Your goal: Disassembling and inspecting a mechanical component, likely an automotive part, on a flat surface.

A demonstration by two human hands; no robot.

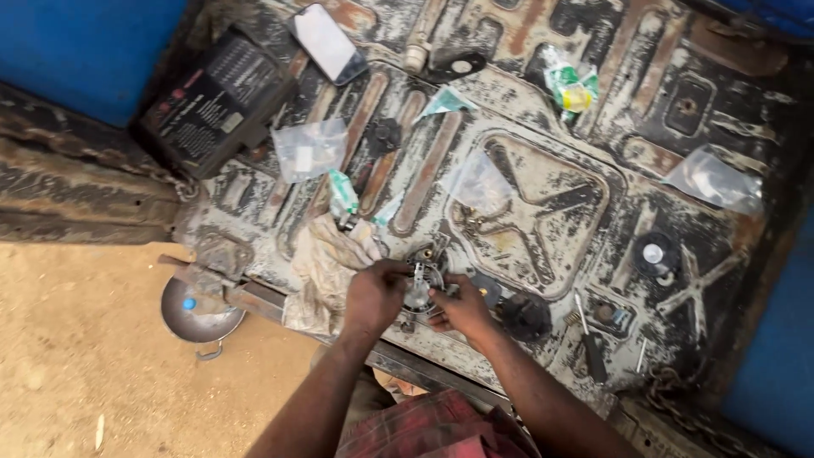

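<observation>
Worn, paint-flaked sheet metal, pressed with ribs and an X-shaped panel, serves as our counter [543, 203], set between blue walls above sandy ground. We work at its near edge, both hands closed on a small metal part [421, 284], greyish with a brass-coloured fitting on top. Our left hand [373, 295] pinches the part from its left side, fingers curled tight around it; our right hand [462, 309] meets it from the right and slightly nearer to us, fingertips pressed on its lower edge. Each grip is nearly shut, with no gap showing between fingers and metal. The part sits directly between the two hands, its long axis running roughly away from us, brass end farthest. Neither hand is clearly nearer; both touch it.

A dirty rag [326, 263] lies just left of the left hand, touching the counter edge. A screwdriver [589, 343] with a dark handle rests to the right, apart from the right hand, near a round black part [523, 315]. Farther back we see clear plastic bags [309, 148], a green-and-white packet [570, 85], a phone [328, 42] lying flat, and a black box [212, 106] at the far left corner. A metal bowl [197, 309] sits below the counter edge on the ground, holding a small blue object.
</observation>
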